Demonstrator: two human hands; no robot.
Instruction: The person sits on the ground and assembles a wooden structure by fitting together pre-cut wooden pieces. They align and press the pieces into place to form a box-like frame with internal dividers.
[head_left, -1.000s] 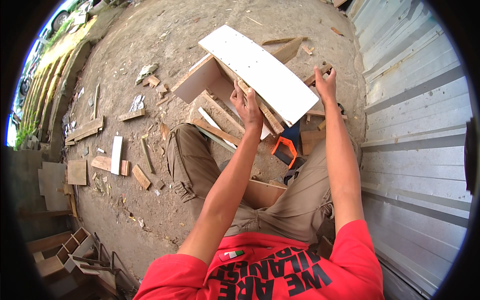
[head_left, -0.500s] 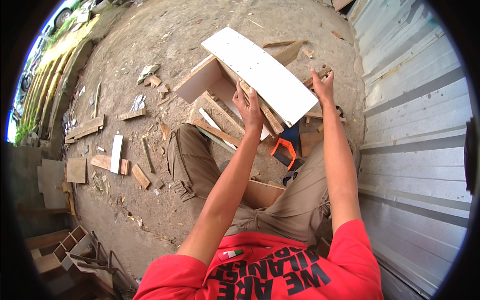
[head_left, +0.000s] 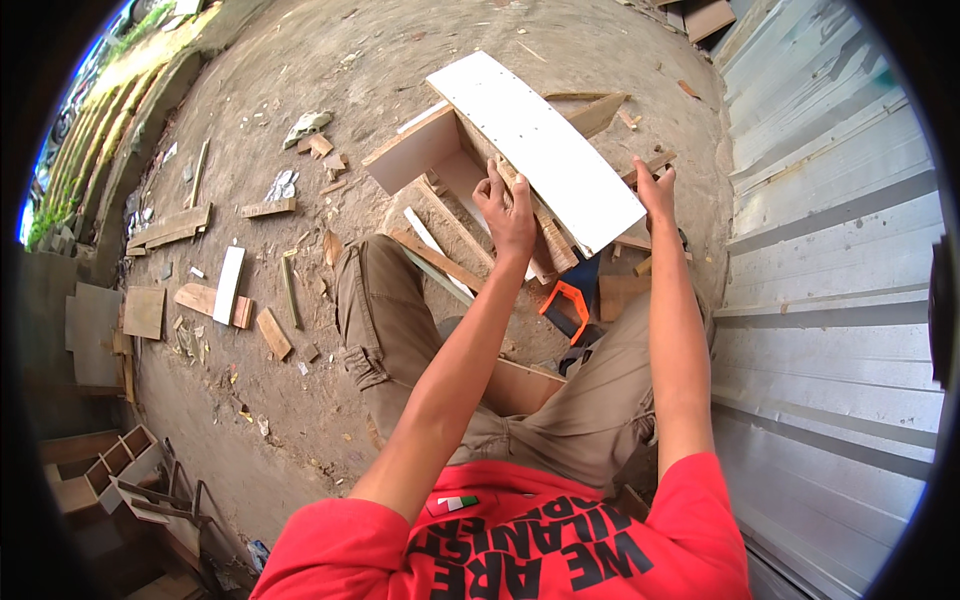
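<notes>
In front of my knees stands a box-like wooden piece with a white panel (head_left: 540, 150) on top. Its open side, toward the left, shows a side board (head_left: 412, 152). My left hand (head_left: 508, 215) is closed round a wooden strip (head_left: 546, 232) that runs along the panel's near edge. At the panel's right end my right hand (head_left: 656, 192) pinches a narrow piece of wood (head_left: 652, 166) between thumb and fingers; the piece's other end is hidden behind the panel. Below, between my legs, lies a saw with an orange handle (head_left: 570, 308).
Wood offcuts, among them a white strip (head_left: 229, 284) and a plank (head_left: 170, 242), lie on the dirt ground to the left. A corrugated metal wall (head_left: 830, 260) closes the right side. Wooden crates (head_left: 120, 465) stand at the lower left. Several loose slats (head_left: 440, 262) lie beside my left knee.
The white-panelled box has shifted slightly right in the picture, and both hands have moved with it. Each hand keeps its hold. The surroundings shift a little as my head moves.
</notes>
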